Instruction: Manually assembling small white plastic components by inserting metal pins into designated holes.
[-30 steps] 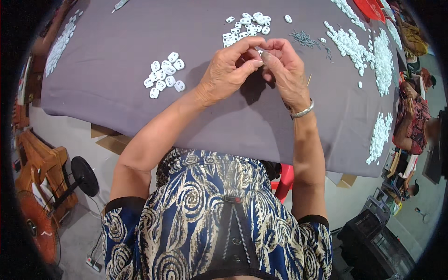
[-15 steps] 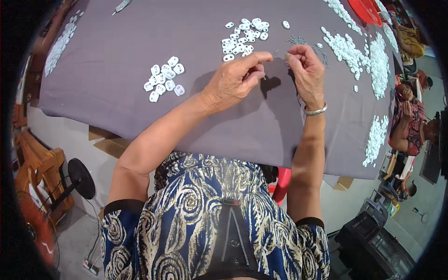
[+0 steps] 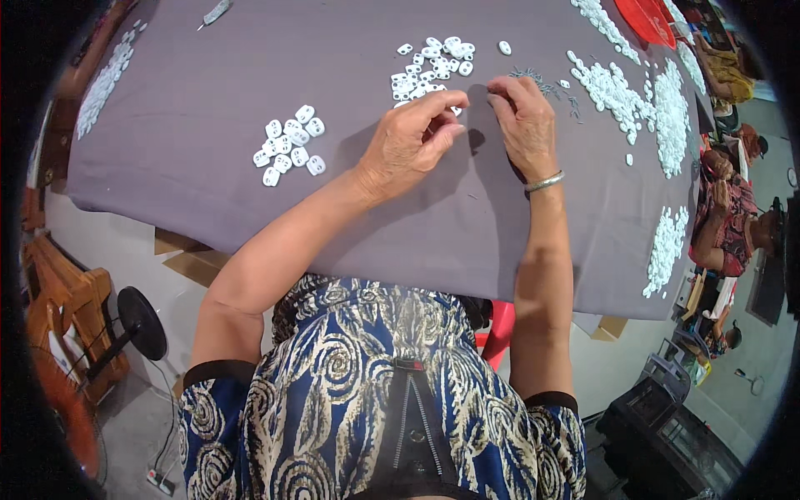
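My left hand (image 3: pixel 412 142) is over the grey cloth with its fingers curled and thumb near the index finger. A bit of white (image 3: pixel 457 110) shows by those fingertips; I cannot tell if it is held. Beyond that hand lies a cluster of white oval plastic pieces with two holes (image 3: pixel 414 82). My right hand (image 3: pixel 528 125), a silver bangle at its wrist, has thumb and index finger drawn together; what they hold, if anything, is too small to make out. Just beyond it is a scatter of tiny grey spring-like bits (image 3: pixel 537 83). One thin bit (image 3: pixel 472 197) lies nearer me.
A second cluster of white pieces (image 3: pixel 289 144) sits at left. Larger heaps of small white parts (image 3: pixel 672 125) spread along the right side, near a red basin (image 3: pixel 646 21). A pointed tool (image 3: pixel 215 14) lies far left. Other people (image 3: pixel 727 208) are at the right.
My right hand has shifted left, closer to my left hand. My left hand has drawn back slightly. A thin bit now shows on the cloth nearer me, where none showed before.
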A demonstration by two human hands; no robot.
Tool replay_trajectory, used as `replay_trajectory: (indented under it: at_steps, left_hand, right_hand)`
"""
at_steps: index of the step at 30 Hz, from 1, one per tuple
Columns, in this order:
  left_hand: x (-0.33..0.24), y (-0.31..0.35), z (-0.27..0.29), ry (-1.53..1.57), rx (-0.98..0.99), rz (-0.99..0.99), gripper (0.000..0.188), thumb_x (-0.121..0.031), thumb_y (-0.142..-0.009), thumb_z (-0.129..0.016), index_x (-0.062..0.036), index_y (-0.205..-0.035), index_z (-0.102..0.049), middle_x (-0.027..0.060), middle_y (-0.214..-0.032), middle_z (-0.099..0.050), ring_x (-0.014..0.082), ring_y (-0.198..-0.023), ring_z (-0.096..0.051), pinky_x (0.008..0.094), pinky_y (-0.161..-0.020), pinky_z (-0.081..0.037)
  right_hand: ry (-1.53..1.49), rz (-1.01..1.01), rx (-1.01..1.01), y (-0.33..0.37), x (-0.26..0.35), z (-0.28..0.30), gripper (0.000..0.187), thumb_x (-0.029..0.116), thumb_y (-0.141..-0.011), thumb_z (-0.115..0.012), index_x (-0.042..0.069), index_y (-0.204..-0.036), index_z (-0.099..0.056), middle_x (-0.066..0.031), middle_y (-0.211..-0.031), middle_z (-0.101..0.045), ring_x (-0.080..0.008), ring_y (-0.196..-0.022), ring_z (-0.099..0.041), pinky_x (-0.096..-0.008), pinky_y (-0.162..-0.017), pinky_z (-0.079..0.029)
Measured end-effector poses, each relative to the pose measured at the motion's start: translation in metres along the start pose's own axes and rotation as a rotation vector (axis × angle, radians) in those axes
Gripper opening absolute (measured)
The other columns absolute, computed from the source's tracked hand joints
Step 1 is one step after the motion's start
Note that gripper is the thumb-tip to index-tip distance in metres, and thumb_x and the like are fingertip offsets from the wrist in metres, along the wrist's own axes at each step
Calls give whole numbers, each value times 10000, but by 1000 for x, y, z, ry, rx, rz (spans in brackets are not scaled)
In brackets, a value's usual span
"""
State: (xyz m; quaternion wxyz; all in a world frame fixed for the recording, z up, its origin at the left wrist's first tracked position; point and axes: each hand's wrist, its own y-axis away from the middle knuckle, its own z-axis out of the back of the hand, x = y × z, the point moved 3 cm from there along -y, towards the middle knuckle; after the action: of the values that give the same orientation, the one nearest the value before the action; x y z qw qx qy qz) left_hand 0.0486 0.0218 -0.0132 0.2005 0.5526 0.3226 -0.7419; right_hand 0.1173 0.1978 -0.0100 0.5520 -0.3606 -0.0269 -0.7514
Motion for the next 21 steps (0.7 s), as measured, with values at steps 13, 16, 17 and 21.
replay_trajectory:
  at_steps: [13,16,17,21]
  left_hand:
    - [0,-1,4,15,-61,0,218,-20,-849,-629,-17,-1064,-593,61,-802,-607,128,-666,-578,269,-640,-493]
    - [1,-1,3,19,-60,7,219,-21,-847,-632,-17,-1063,-593,57,-802,-607,124,-667,-578,268,-638,-492]
    - [1,-1,3,25,-61,9,220,-20,-846,-633,-18,-1063,-594,55,-804,-607,122,-668,-578,269,-636,-491]
    - [3,-1,3,30,-56,36,234,-19,-842,-636,-20,-1073,-600,55,-820,-614,120,-681,-584,262,-644,-495]
  right_hand:
    - [-521,-256,125,13,8,2,98,113,-932,-591,22,-893,-594,72,-733,-480,-31,-667,-418,-195,-581,-361]
    - [-498,-271,118,14,3,3,125,138,-945,-581,24,-894,-589,67,-726,-477,-29,-663,-414,-193,-584,-357]
    - [-499,-272,119,14,2,2,125,138,-945,-581,24,-894,-589,67,-726,-477,-29,-663,-414,-193,-584,-357]
    - [-458,-205,111,15,2,1,162,181,-958,-575,33,-893,-585,73,-715,-468,-23,-655,-407,-190,-576,-343]
